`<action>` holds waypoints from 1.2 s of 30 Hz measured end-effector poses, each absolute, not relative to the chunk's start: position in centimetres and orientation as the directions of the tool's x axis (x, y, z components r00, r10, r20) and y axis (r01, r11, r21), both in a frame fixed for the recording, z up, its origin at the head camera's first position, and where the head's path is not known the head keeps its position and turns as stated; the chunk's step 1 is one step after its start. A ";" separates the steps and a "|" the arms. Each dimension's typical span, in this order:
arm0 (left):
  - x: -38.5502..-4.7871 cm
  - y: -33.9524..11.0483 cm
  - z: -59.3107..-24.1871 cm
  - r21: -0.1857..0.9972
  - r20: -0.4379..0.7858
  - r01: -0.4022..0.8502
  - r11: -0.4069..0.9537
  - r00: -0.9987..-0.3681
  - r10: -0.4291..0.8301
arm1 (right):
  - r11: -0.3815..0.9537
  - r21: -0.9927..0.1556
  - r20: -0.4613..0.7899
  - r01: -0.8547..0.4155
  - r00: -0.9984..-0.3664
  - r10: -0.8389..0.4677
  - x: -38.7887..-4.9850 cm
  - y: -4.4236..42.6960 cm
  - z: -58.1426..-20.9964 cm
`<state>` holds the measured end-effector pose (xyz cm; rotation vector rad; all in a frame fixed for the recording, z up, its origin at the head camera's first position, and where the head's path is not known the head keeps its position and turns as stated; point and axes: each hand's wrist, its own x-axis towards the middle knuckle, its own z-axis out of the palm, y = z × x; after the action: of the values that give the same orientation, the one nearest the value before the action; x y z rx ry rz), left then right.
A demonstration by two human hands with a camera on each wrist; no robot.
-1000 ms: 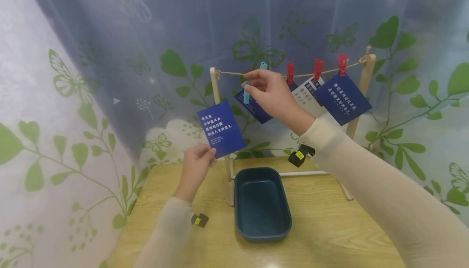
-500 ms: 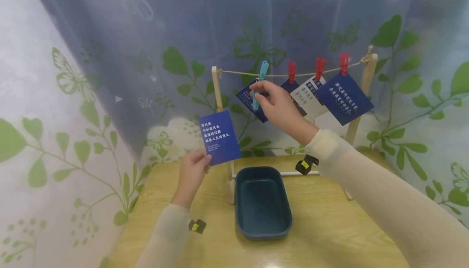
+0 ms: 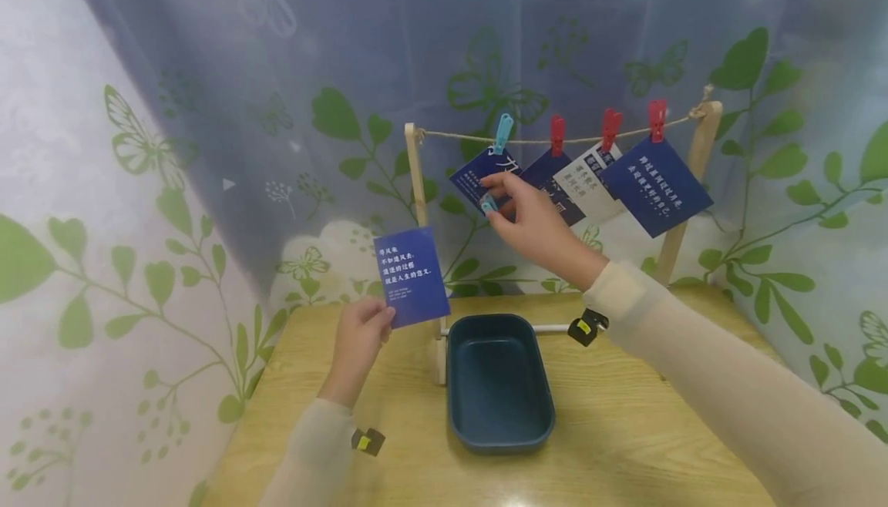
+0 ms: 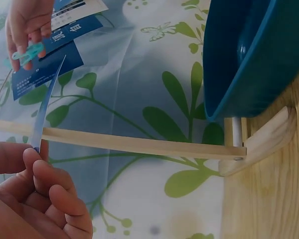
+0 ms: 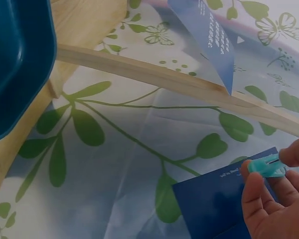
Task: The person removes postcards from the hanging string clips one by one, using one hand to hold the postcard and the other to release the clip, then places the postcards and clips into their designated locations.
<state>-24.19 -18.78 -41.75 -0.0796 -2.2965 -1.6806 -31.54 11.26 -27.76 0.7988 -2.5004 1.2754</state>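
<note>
My left hand (image 3: 361, 341) pinches a blue card (image 3: 412, 277) printed with white writing by its lower left corner. In the left wrist view the card (image 4: 46, 107) is seen nearly edge-on. A light-blue clothespin (image 5: 268, 166) sits between the thumb and fingers of my right hand (image 3: 534, 218). That hand is in front of a hanging blue card (image 3: 466, 176), which another light-blue clothespin (image 3: 503, 134) clips to the twine (image 3: 458, 137). Farther right, red clothespins (image 3: 557, 135) hold a dark blue card (image 3: 544, 170), a white-and-dark card (image 3: 586, 176) and another blue card (image 3: 655, 187).
The twine runs between wooden posts (image 3: 415, 176) of a rack standing on the wooden table (image 3: 624, 414). In front of the rack's white crossbar (image 3: 551, 328) stands a dark teal basin (image 3: 501, 445). A leaf-patterned curtain (image 3: 333, 183) hangs behind.
My right hand has moved slightly right and down with the clothespin, which has turned in its fingers. My left hand has lowered the blue card a little.
</note>
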 end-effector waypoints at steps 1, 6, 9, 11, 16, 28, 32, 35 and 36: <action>-24.1 -18.9 -41.8 0.926 0.264 0.215 0.311 -0.956 -0.125 | 0.480 -0.679 0.419 -0.556 -0.830 -0.368 -31.6 11.3 -27.9; -24.0 -19.3 -42.3 0.939 0.238 0.195 0.285 -0.963 -0.125 | 0.510 -0.679 0.379 -0.527 -0.848 -0.371 -31.7 11.4 -28.6; -23.6 -19.5 -42.6 0.950 0.213 0.174 0.260 -0.969 -0.129 | 0.526 -0.676 0.359 -0.516 -0.854 -0.376 -31.7 11.5 -29.2; -23.4 -19.6 -42.8 0.957 0.190 0.153 0.246 -0.972 -0.135 | 0.531 -0.672 0.353 -0.515 -0.854 -0.382 -31.8 11.5 -29.7; -23.1 -20.1 -43.5 0.961 0.153 0.113 0.253 -0.977 -0.146 | 0.537 -0.667 0.346 -0.516 -0.853 -0.391 -32.0 11.6 -30.8; -22.8 -21.0 -44.9 0.976 0.048 0.011 0.217 -0.985 -0.168 | 0.535 -0.657 0.342 -0.532 -0.842 -0.417 -31.8 11.5 -32.5; -22.5 -21.4 -45.3 0.974 0.035 -0.002 0.228 -0.987 -0.160 | 0.534 -0.668 0.317 -0.518 -0.847 -0.426 -31.8 11.6 -33.0; -22.3 -21.6 -45.6 0.975 0.029 -0.007 0.223 -0.987 -0.158 | 0.540 -0.662 0.308 -0.520 -0.845 -0.436 -31.8 11.6 -33.3; -22.3 -21.7 -45.8 0.975 0.027 -0.009 0.224 -0.987 -0.159 | 0.540 -0.660 0.307 -0.522 -0.844 -0.441 -31.8 11.6 -33.4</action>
<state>-22.28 -21.73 -45.76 0.1628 -2.3606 -1.8782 -31.80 11.65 -33.36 0.8356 -2.6650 1.1949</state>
